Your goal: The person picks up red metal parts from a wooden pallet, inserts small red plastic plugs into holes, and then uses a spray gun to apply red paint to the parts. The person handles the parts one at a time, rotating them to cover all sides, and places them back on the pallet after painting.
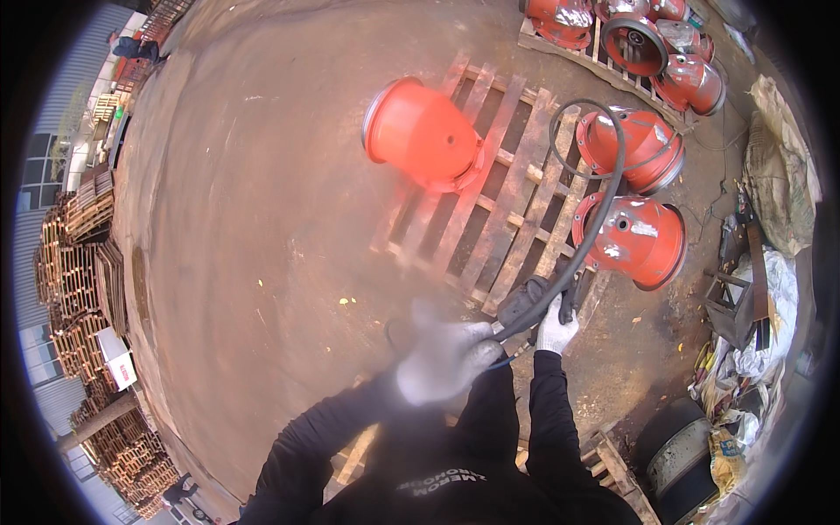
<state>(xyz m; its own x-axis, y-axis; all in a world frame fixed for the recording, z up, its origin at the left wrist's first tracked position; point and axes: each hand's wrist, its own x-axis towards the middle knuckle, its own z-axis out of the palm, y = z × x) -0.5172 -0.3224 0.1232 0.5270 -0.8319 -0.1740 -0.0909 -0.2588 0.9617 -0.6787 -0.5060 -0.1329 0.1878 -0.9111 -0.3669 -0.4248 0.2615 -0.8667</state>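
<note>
My left hand point(444, 360), in a white work glove, is closed around a thick black hose point(584, 249); a hazy smear blurs part of the glove. From there the hose arches up over the pallet and loops back. Close to its right, my right hand point(556, 329), also gloved, is closed on a dark hand-held power tool point(523, 300). The tool's exact kind is hard to make out, as the hose and gloves cover part of it. Beyond the hands, an orange-red flanged metal housing point(424, 133) rests at the left side of a wooden pallet point(516, 210).
Two scuffed red housings point(632, 238) stand at the pallet's right side. More red housings point(634, 44) sit on another pallet at the far right. Along the right edge lie a metal frame point(731, 302), plastic sheeting point(774, 306) and a dark drum point(678, 451). Stacked pallets point(79, 289) line the left.
</note>
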